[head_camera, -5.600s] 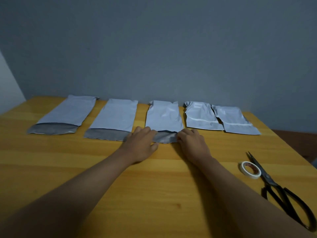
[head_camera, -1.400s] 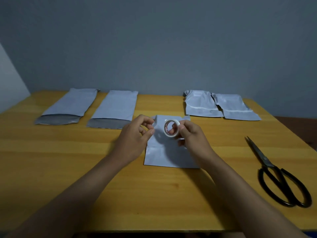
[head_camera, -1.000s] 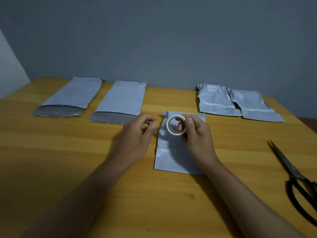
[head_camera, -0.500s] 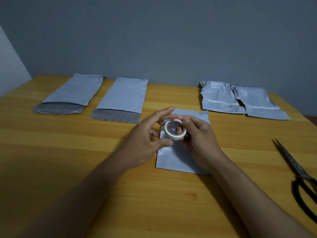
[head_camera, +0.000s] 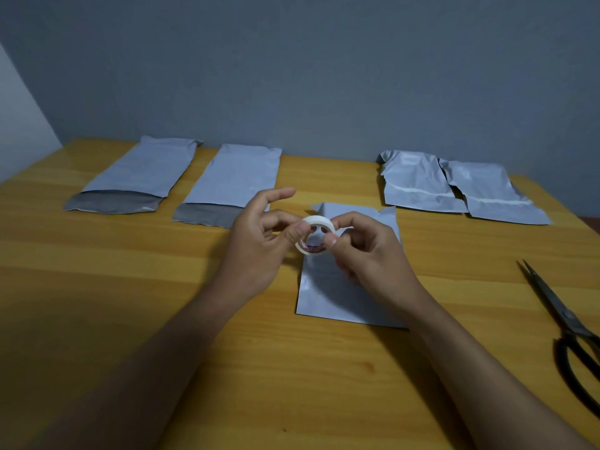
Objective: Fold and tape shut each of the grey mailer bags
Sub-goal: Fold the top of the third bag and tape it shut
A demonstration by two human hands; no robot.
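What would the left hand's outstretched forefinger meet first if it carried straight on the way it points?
Likely nothing on the table: the left hand points its forefinger up and right, above the bare table, towards the wall. Depth is unclear.

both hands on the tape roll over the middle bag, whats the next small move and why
Probably peel up the free end with the left hand while the right hand steadies the small white tape roll: no strip is pulled out yet, and the folded grey plastic mailer bag beneath shows no tape.
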